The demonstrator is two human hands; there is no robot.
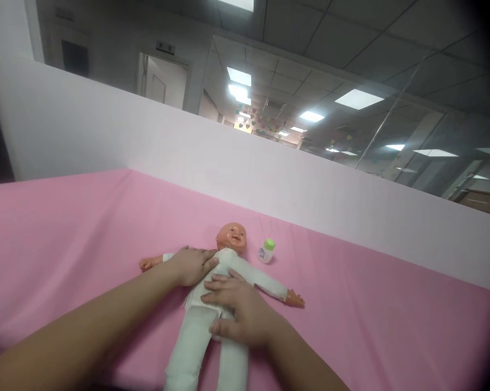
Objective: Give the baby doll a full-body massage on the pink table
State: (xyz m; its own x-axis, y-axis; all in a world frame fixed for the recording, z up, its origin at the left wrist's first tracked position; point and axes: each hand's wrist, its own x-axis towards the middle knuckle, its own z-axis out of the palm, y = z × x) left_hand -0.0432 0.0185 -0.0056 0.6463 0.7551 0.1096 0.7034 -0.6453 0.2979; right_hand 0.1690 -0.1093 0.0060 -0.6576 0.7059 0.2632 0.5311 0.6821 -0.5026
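A baby doll [212,331] in a white suit lies on its back on a pink sheet [65,233], head toward the far wall, arms spread. My left hand [191,264] lies flat on the doll's shoulder and upper chest, fingers stretched out. My right hand [239,308] rests on the doll's belly and hip, fingers spread on the white cloth, thumb low on the waist. Neither hand holds anything. The doll's bare hands stick out on both sides of its sleeves.
A small white bottle with a green cap [266,251] stands just right of the doll's head. A white partition wall [147,136] runs along the far and left edges of the sheet. Beyond it are ceiling lights and glass walls.
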